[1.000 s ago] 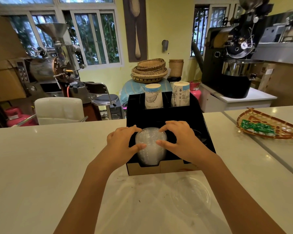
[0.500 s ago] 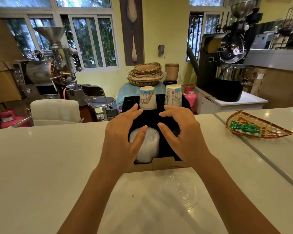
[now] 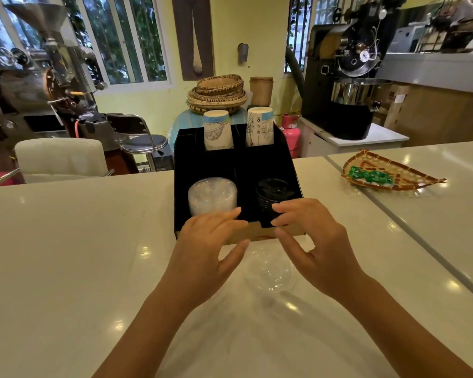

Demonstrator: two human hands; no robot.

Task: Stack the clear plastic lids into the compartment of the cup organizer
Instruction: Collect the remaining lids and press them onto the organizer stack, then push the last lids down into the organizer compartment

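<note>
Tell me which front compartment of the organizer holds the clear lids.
The front-left one: the stack of clear lids stands there, beside the left hand. The front-right compartment holds black lids instead.

A coffee shop: coffee roasters (image 3: 350, 85) behind a white counter (image 3: 66, 255), with a cup organizer (image 3: 235, 165) holding paper cups (image 3: 218, 130) near its far edge

The left hand (image 3: 202, 249) covers the bottom of the stack of clear plastic lids (image 3: 212, 196) in the black cup organizer (image 3: 235, 165), so I cannot tell how deep the stack goes. The right hand's fingers (image 3: 287, 207) hide the bottom of the stack of black lids (image 3: 273, 193). Both arms are cut off by the bottom edge.
</note>
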